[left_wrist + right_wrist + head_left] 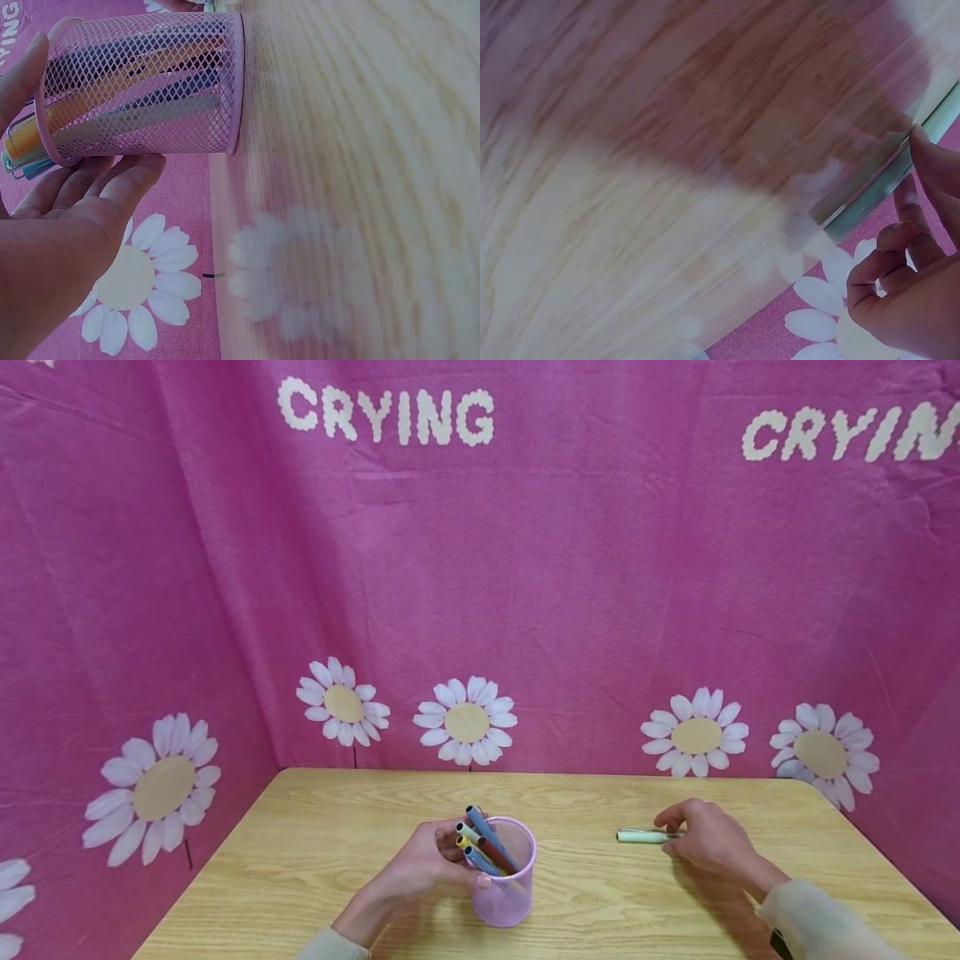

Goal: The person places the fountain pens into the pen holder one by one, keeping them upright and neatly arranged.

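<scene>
A pink mesh pen holder (502, 906) stands upright on the wooden table, with several capped pens (491, 839) leaning out towards the left. My left hand (423, 864) holds it from the left side, thumb on the near side and fingers behind. In the left wrist view, the fingers (124, 187) lie along the mesh near the rim. Further right, a light green pen (637, 837) lies flat on the table. My right hand (708, 839) pinches its right end between thumb and forefinger; in the right wrist view the other fingers (889, 259) are curled.
The wooden table (360, 814) has rounded far corners. Behind it and to its left hangs a pink cloth (570, 610) printed with white daisies and lettering. Bare wood lies between the pen holder and the green pen.
</scene>
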The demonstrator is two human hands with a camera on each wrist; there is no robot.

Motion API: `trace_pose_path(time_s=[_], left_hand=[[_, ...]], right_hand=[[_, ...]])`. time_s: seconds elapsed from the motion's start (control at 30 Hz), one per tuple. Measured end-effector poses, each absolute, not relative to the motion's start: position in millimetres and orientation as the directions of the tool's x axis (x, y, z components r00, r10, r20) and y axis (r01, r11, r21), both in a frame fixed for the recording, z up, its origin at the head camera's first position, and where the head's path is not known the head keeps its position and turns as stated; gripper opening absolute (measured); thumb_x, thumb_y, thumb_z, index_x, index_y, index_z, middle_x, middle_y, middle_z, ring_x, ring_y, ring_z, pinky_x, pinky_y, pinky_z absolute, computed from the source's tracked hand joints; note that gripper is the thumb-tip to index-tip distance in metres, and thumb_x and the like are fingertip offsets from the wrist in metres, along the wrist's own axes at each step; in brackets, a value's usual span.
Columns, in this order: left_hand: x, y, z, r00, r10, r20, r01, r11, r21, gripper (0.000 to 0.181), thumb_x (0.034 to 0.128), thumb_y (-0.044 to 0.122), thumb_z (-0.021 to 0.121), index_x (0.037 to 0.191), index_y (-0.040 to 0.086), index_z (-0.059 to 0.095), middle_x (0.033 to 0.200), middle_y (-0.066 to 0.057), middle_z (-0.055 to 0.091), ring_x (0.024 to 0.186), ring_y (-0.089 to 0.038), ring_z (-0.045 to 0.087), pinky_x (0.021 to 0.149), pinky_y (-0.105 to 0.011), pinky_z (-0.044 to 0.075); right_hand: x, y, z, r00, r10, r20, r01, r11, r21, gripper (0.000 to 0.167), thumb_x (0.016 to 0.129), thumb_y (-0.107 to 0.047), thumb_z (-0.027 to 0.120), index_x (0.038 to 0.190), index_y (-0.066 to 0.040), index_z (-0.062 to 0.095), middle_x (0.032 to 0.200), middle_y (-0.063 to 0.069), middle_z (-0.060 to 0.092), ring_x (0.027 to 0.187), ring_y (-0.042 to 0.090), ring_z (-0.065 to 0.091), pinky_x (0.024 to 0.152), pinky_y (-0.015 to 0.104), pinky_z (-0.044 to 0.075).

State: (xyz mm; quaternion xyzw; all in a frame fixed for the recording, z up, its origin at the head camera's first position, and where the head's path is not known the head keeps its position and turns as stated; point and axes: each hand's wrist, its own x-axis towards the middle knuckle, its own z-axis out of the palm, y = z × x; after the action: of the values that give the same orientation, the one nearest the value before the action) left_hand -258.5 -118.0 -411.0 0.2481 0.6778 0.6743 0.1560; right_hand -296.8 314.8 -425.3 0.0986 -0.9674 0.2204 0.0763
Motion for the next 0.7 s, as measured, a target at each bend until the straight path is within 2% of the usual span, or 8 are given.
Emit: trace_pose_path(time_s=[0.33,0.53,0.7], left_hand=[[-258.0,-117.8,-410.4,-0.831,0.544,0.118,0.125,-0.024,0.992,0.062,0.0813,-0.003,0.086,0.139,-0.007,0.063,0.111,-0.014,0.076,0.101,-0.019,0.068,0.089,-0.028,0.057],[-258.3,-118.2,-409.5,-0.832,0.543,0.116,0.13,-0.012,0.991,0.062,0.0818,-0.002,0.087,0.139,-0.006,0.063,0.111,-0.012,0.076,0.1,-0.018,0.069,0.088,-0.027,0.056],[-257.4,-118.4,-409.5,-0.831,0.544,0.116,0.125,-0.02,0.992,0.065,0.0814,-0.003,0.086,0.141,-0.005,0.062,0.112,-0.014,0.076,0.101,-0.019,0.068,0.09,-0.029,0.057]], right_hand=[[-298.3,310.7,-428.0,-0.974,-0.153,0.166,-0.213,0.868,-0.45,0.029,0.078,0.0,0.082,0.106,-0.007,0.082,0.088,-0.001,0.07,0.081,0.018,0.06,0.067,0.041,0.05],[-295.9,307.1,-428.1,-0.965,-0.193,0.177,-0.254,0.856,-0.451,0.032,0.074,0.005,0.078,0.102,-0.009,0.083,0.087,-0.003,0.072,0.084,0.019,0.062,0.07,0.041,0.049],[-294.6,304.9,-427.2,-0.96,-0.203,0.193,-0.266,0.877,-0.401,0.029,0.073,-0.007,0.087,0.101,-0.013,0.083,0.089,-0.005,0.073,0.086,0.021,0.065,0.07,0.044,0.045]])
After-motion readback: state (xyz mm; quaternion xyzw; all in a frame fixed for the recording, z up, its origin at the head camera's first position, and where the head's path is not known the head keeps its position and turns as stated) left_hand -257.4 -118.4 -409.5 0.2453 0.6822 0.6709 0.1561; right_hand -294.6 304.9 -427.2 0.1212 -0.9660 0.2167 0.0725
